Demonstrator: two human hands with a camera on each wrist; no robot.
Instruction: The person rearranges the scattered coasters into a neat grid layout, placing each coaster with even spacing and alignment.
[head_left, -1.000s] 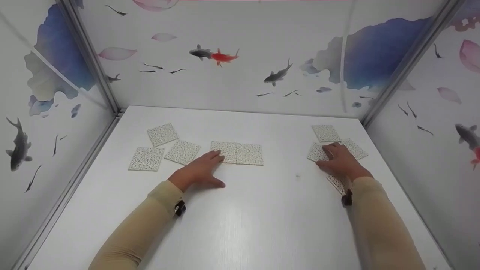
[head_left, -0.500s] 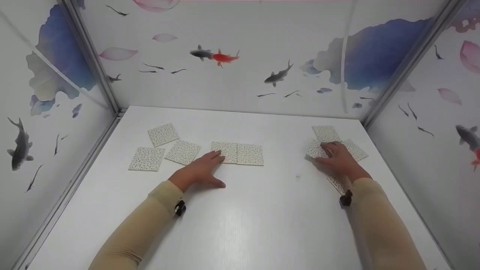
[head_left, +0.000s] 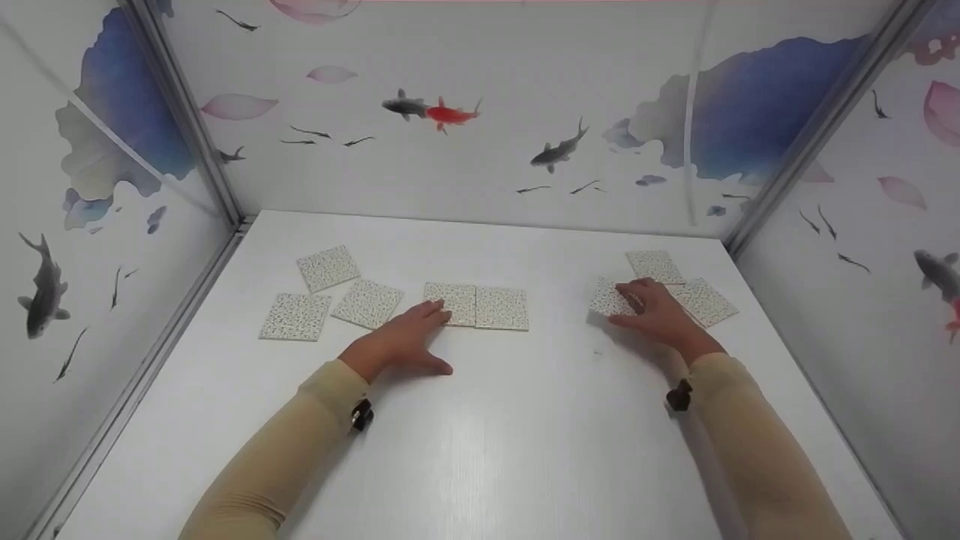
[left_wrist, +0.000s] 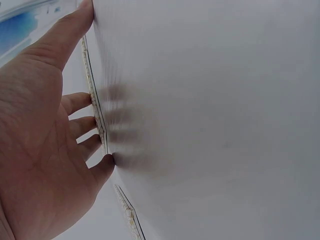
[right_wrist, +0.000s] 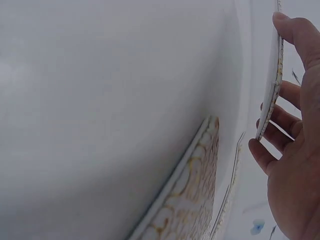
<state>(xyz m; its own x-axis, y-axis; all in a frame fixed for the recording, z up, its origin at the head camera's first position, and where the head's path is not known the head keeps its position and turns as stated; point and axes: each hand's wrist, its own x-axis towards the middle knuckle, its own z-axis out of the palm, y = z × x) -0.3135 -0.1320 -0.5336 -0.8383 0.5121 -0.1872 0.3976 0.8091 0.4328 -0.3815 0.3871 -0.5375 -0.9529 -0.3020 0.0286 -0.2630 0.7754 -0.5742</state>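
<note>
In the head view, two speckled square tiles lie edge to edge mid-table, a left tile (head_left: 459,292) and a right tile (head_left: 502,309). My left hand (head_left: 401,341) rests with fingertips on the left one, thumb spread out on the table side. Off to the right, my right hand (head_left: 660,321) holds another speckled tile (head_left: 606,298) by its edges, between thumb and fingers. The right wrist view shows this held tile (right_wrist: 274,95) edge-on, raised above the white surface, and a nearer tile (right_wrist: 192,190) lying below.
Three loose tiles, among them a front one (head_left: 294,316), lie at the left. Behind and beside my right hand are a back tile (head_left: 654,265) and a tilted tile (head_left: 709,301). Printed panels (head_left: 480,172) enclose the white table (head_left: 465,450) at the back and sides.
My right hand has lifted a tile from the right group and moved it a little left. The tile near my right wrist is now hidden in the head view. My left hand stays put.
</note>
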